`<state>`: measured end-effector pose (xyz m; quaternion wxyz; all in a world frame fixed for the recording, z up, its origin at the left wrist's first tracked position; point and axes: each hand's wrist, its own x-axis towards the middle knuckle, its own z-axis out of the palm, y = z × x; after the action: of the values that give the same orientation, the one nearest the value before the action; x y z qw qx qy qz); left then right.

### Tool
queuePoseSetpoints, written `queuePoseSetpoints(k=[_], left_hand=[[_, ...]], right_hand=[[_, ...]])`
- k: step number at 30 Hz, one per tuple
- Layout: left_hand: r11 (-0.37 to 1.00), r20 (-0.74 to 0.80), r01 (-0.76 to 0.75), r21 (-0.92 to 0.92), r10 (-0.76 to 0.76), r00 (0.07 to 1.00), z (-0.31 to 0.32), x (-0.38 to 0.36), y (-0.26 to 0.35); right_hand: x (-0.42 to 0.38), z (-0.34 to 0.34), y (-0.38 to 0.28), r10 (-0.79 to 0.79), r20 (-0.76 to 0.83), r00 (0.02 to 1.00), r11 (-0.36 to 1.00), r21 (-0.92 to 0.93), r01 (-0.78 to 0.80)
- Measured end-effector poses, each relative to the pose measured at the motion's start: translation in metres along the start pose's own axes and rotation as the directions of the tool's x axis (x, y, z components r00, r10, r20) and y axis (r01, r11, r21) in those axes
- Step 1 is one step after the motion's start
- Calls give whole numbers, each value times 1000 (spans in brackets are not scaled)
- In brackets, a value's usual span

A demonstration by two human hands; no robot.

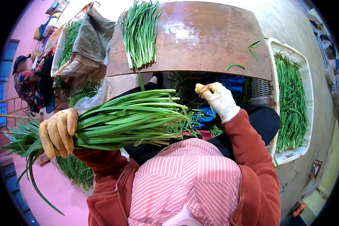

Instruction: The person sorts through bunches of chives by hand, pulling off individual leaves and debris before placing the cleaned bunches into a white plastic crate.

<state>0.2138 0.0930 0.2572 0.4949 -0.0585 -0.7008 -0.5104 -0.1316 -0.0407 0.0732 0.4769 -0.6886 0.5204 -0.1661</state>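
My left hand [58,132], in a yellowed glove, is wrapped around a thick bunch of garlic chives [124,119]. The bunch lies sideways over my lap, its cut stem ends pointing right and the leaf tips drooping past my hand at left. One leaf sticks up from it toward the board. To the right of the stem ends, my right hand [216,98], in a pale glove with stained fingertips, is raised with its fingers curled closed. Whatever it may pinch is hidden. Loose green trimmings [194,122] lie below and between the hands.
Ahead stands a wooden board [211,41] with a neat pile of chives [141,34] and a few scraps. A white crate [309,109] full of chives is at right. At left are another crate [58,56], a grey cloth [92,35] and a person [30,83].
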Motion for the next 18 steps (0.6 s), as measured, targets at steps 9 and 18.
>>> queuePoseSetpoints(k=[9, 18], left_hand=[[999, 20, 42, 6, -42, 999, -2, 7, -5], [1000, 3, 13, 1, -13, 1000, 1, 7, -6]], right_hand=[[-46, -2, -63, 19, 350, 937, 1000, 9, -24], [-24, -19, -52, -238, -52, 970, 967, -104, 232]])
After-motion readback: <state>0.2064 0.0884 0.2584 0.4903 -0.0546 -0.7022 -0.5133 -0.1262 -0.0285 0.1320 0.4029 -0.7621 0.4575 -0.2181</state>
